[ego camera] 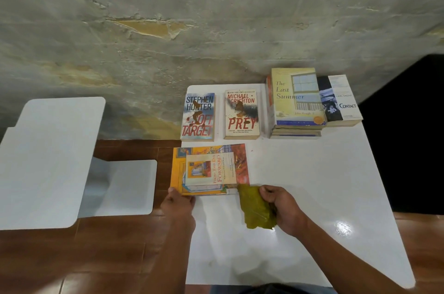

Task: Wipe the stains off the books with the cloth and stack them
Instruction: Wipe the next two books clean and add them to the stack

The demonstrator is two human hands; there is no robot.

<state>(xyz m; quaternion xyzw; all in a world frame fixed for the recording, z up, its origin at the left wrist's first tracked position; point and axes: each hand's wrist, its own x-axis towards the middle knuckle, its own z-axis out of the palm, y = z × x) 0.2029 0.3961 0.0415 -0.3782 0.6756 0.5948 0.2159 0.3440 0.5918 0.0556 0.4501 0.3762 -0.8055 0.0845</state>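
An orange book titled "From This Day Forward" [210, 168] lies flat near the left edge of the white table [312, 185]. My left hand [179, 202] grips its near left corner. My right hand [281, 207] holds a crumpled yellow-green cloth [255, 209], whose tip touches the book's near right corner. Behind it lie two stained paperbacks side by side, "Soft Target" [198, 117] and "Prey" [242, 114], each with brown blotches on the cover. A stack of books topped by "The Last Summer" [296, 99] stands at the back right.
A "Contact" book [341, 100] lies just right of the stack, at the table's far right edge. A white chair [48, 161] stands to the left over a brown tiled floor. A rough grey wall rises right behind the table.
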